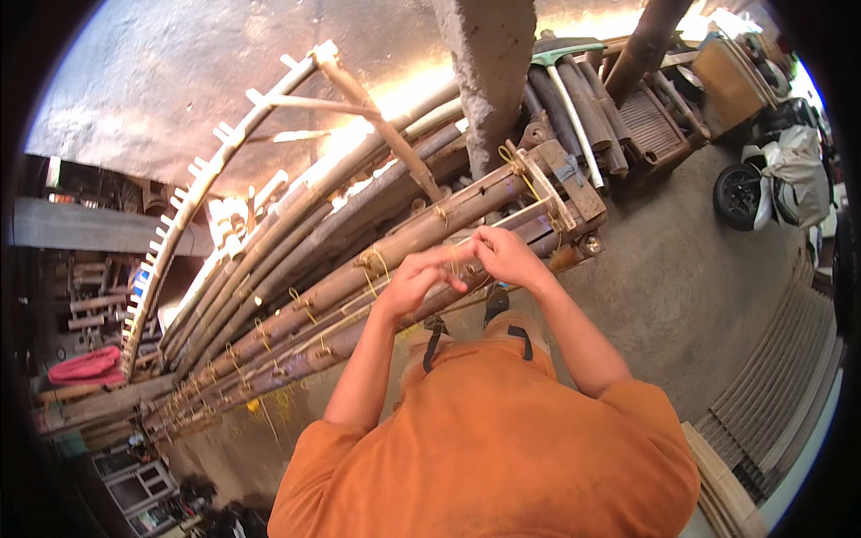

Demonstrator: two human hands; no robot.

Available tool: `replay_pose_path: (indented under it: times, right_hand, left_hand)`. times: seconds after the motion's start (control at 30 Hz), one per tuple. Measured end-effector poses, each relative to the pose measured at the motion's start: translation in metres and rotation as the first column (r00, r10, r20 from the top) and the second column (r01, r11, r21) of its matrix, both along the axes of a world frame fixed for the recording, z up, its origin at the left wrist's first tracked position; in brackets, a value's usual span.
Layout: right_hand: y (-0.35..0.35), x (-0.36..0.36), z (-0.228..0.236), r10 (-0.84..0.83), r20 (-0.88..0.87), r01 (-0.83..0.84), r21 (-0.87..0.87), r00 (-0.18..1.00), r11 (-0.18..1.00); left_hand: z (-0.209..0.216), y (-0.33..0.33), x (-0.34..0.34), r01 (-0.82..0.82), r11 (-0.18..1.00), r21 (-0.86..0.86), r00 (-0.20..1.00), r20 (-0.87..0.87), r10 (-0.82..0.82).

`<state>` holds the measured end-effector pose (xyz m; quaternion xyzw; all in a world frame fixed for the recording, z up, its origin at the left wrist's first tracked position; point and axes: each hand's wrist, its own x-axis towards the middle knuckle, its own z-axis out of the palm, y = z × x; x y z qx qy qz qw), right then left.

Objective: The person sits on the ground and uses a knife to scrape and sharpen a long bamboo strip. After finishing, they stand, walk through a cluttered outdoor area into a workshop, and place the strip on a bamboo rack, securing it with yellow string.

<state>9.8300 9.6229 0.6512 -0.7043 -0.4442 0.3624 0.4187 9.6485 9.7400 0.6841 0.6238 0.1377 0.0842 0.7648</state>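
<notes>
Above a long frame of brown bamboo poles (pixel 341 285) bound at intervals with thin yellow cord (pixel 262 334), the person's two bare hands come together at the fingertips. The left hand (pixel 421 276) stretches its fingers toward the right hand (pixel 504 255), whose fingers bend inward to meet them; whether either grips anything thin, such as a strand, I cannot tell. The frame runs diagonally from the lower left to just beyond the hands, where a pale wooden crosspiece (pixel 549 190) stands at its near end. Behind it, a bundle of other long poles lies beside a curved bamboo rack with short pale pegs (pixel 235 142). A rough grey concrete pillar (pixel 489 76) rises behind the frame's right end, with a pale green T-shaped pole (pixel 577 112) leaning near it. Farther right, a motorbike under a grey cover (pixel 800 175) stands on the grey concrete floor (pixel 646 296), with ribbed sheets (pixel 776 377) nearer the person.
</notes>
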Motion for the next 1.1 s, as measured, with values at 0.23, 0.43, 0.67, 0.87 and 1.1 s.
replay_pose_path:
  times: [0.23,0.43,0.67,0.87,1.1]
  right_hand:
    - [0.01,-0.017,0.022,-0.18,0.391,-0.008,0.434,0.903,0.901]
    - [-0.008,-0.016,0.057,0.206,-0.777,0.113,0.335,0.595,0.935]
    - [-0.104,-0.057,0.151,0.453,-0.492,-0.189,0.496,0.743,0.847]
    - [-0.233,-0.073,0.247,0.803,-0.479,0.076,0.871,0.354,0.486]
    - [-0.272,-0.078,0.271,0.737,-0.578,0.278,0.816,0.349,0.508]
  left_hand:
    - [0.005,0.0,0.014,0.155,0.256,0.954,0.935,-0.225,0.272]
    - [0.067,-0.006,0.0,-0.364,0.562,0.742,0.922,0.204,0.328]
    - [0.16,-0.107,-0.037,0.31,0.951,-0.016,0.697,0.684,-0.216]
    - [0.15,-0.162,-0.009,0.15,0.988,0.046,0.918,0.364,-0.156]
    - [0.088,-0.239,-0.029,-0.276,0.925,0.259,0.853,0.51,0.112]
